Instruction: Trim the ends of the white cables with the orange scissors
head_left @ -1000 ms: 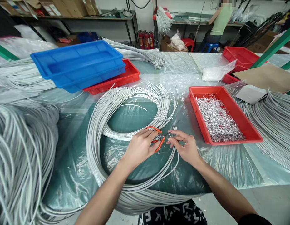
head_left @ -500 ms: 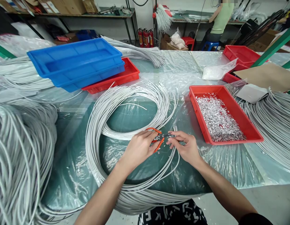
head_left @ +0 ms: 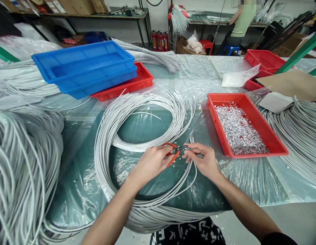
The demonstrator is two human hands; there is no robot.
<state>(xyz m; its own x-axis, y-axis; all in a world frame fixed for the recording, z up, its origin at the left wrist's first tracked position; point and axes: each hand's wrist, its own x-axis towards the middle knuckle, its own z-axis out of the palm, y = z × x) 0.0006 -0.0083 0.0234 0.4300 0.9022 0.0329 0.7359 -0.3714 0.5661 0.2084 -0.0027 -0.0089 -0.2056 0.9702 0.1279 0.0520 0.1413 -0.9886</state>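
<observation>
Left hand (head_left: 152,163): clamped on orange-handled pliers (head_left: 173,153).
Right hand (head_left: 203,161): pinching a grey cable end (head_left: 191,140).
Right: red tray (head_left: 260,124) of metal terminals (head_left: 236,129).
Far left: blue trays (head_left: 83,66).

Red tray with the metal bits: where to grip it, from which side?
Grip the red tray by its raised rim on the long left wall, coming from the left: that side faces bare plastic sheet, while cables crowd the right side.

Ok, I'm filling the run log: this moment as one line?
left hand: grips orange-handled pliers | right hand: pinches white cable end at pliers | red tray: metal bits
</observation>
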